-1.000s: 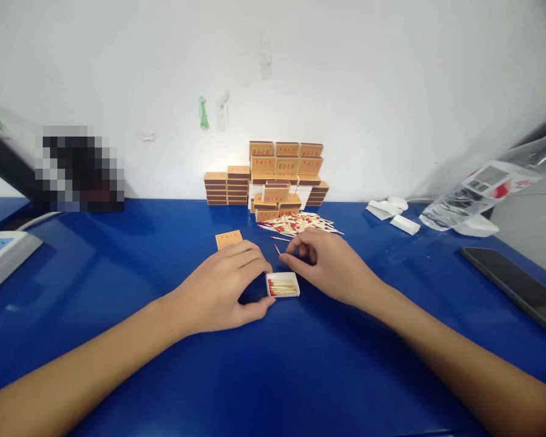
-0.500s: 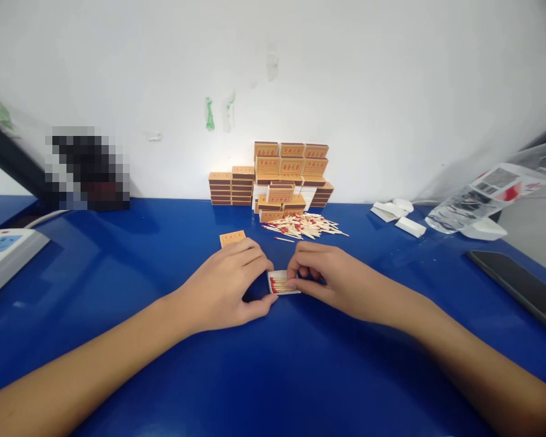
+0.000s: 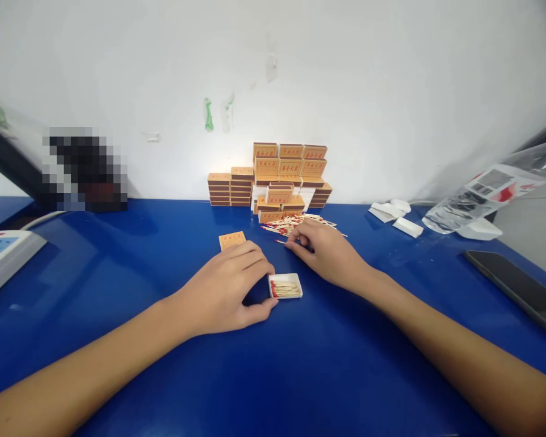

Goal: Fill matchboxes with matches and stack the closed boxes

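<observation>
Between the thumb and fingers of my left hand (image 3: pixel 232 288) is the left end of a small white matchbox tray (image 3: pixel 295 277). Several red-tipped matches (image 3: pixel 284 290) lie side by side inside it, heads to the left. My right hand (image 3: pixel 323 249) is at the front of a loose heap of matches (image 3: pixel 277 224), partly covering it. Its thumb and forefinger pinch the plain end of a single match (image 3: pixel 279 241), whose red head points left. Just beyond my left hand lies an orange matchbox cover (image 3: pixel 232 240), partly hidden by the knuckles.
Stacked matchboxes (image 3: pixel 291 167) stand against the wall behind the heap. To the right are folded white paper pieces (image 3: pixel 408 227), a tilted plastic bottle (image 3: pixel 486 188) and a dark phone (image 3: pixel 519 288). A white power strip (image 3: pixel 9 258) sits at the left edge.
My right hand has moved from the tray up to the match heap and closed on the single match lying in front. My left hand has stayed on the tray.
</observation>
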`<state>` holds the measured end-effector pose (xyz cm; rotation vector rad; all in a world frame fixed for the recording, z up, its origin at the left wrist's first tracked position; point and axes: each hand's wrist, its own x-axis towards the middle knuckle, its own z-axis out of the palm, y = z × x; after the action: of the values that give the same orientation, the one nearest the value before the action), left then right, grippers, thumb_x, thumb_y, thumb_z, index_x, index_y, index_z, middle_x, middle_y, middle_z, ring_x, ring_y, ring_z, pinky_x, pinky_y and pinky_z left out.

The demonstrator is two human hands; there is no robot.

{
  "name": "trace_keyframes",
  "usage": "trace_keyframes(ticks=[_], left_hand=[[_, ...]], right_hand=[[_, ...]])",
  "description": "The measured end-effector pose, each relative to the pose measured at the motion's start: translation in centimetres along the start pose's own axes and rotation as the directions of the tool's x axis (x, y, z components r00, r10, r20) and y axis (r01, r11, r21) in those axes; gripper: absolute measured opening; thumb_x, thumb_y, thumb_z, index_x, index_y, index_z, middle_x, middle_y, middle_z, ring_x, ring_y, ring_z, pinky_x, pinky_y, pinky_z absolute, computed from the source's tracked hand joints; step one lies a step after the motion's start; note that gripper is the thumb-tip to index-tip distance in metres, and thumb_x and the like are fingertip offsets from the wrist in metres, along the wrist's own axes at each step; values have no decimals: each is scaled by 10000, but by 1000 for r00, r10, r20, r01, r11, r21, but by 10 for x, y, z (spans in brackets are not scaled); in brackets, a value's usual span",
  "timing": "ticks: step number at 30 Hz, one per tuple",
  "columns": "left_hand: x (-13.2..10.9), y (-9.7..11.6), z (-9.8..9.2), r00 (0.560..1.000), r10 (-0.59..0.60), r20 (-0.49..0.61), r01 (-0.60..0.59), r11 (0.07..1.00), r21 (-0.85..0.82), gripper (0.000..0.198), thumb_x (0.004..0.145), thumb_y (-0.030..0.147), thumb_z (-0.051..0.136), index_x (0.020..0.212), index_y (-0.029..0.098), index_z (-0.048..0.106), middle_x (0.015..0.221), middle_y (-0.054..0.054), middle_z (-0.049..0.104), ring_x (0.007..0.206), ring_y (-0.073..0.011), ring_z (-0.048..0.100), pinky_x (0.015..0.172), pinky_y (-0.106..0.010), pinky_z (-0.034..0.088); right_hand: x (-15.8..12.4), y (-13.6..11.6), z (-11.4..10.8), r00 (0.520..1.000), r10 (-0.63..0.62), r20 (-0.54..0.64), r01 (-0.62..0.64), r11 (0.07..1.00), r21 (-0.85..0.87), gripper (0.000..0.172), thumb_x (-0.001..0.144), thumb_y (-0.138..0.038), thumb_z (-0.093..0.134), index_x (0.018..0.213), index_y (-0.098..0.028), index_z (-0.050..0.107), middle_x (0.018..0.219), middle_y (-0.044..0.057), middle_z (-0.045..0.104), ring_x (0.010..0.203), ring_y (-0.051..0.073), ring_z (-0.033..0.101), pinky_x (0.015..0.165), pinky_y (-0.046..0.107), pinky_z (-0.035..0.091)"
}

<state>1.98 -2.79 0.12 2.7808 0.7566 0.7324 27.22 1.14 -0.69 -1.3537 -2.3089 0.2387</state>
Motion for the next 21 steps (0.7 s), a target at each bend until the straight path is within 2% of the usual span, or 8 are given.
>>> trace_keyframes(ticks=[2, 5, 8, 11, 15, 21], left_hand=[[0, -1, 0, 1000, -9, -1, 9, 1000, 3, 213, 942, 311, 692, 1096, 165, 675, 1009, -90, 722, 1029, -281, 661, 962, -462, 564], [0, -2, 1, 999, -32, -9, 32, 999, 13, 210, 936, 316, 698, 1078, 164, 675, 1007, -84, 726, 1018, -273, 665, 964, -464, 565], [0, -3, 1, 999, -51, -16, 51, 998, 21, 223, 934, 328, 704, 1076, 160, 670, 1010, -84, 730, 1023, -274, 670, 952, -458, 569], [0, -3, 1, 998, -62, -12, 62, 998, 24, 224, 930, 330, 709, 1065, 155, 665, 1005, -85, 725, 1015, -274, 672, 934, -450, 569], [0, -2, 1, 999, -52, -14, 53, 998, 26, 213, 933, 322, 707, 1058, 157, 662, 1000, -80, 718, 1007, -266, 667, 934, -442, 566], [-2, -2, 1, 999, -32, -29, 33, 999, 36, 218, 933, 306, 711, 1077, 151, 661, 1003, -81, 716, 1027, -267, 660, 952, -434, 563]], right_hand=[[0, -1, -3, 999, 25, 33, -25, 1000, 11, 175, 1011, -207, 594, 836, -198, 589, 838, 29, 608, 761, 180, 539, 700, 310, 384], [-8, -11, -14, 996, 49, 75, -54, 996, 75, 186, 1048, -263, 568, 875, -202, 601, 846, 26, 624, 740, 173, 536, 688, 308, 389], [-20, -25, -26, 985, -19, 174, -13, 983, 182, 175, 1064, -312, 567, 936, -214, 637, 836, 7, 631, 727, 164, 539, 672, 297, 397], [-28, -34, -30, 954, -98, 283, 38, 978, 207, 154, 1048, -246, 584, 907, -209, 634, 874, 9, 637, 732, 149, 546, 668, 283, 405], [-30, -36, -28, 964, -117, 237, 76, 981, 177, 106, 1020, -160, 599, 971, -200, 683, 897, 14, 628, 737, 142, 550, 672, 277, 408], [-33, -37, -24, 957, -140, 256, 107, 984, 140, 147, 1037, -195, 587, 941, -188, 699, 930, 29, 630, 713, 131, 565, 656, 277, 409]])
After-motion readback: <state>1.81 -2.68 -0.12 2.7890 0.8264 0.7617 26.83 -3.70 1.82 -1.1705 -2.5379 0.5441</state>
